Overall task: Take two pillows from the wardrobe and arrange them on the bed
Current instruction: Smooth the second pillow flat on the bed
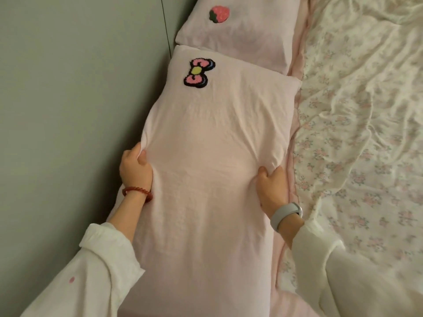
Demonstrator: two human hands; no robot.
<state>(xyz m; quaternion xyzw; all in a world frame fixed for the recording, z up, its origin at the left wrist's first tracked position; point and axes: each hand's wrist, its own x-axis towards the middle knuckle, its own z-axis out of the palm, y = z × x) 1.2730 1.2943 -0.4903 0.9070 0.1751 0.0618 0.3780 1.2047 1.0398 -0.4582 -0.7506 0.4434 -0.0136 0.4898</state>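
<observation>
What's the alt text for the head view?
Both hands, left hand and right hand, grip the sides of a pink bow-patch pillow lying along the wall. A second pink strawberry-patch pillow lies just beyond it, beside a rumpled floral sheet.

Left hand (136, 165) and right hand (271, 182), both clenched

We find no readable words, numbers or brand marks. The only signs are a tufted bow patch (199, 73) on the nearer pillow and a strawberry patch (219, 13), at twelve o'clock, on the farther pillow.
</observation>
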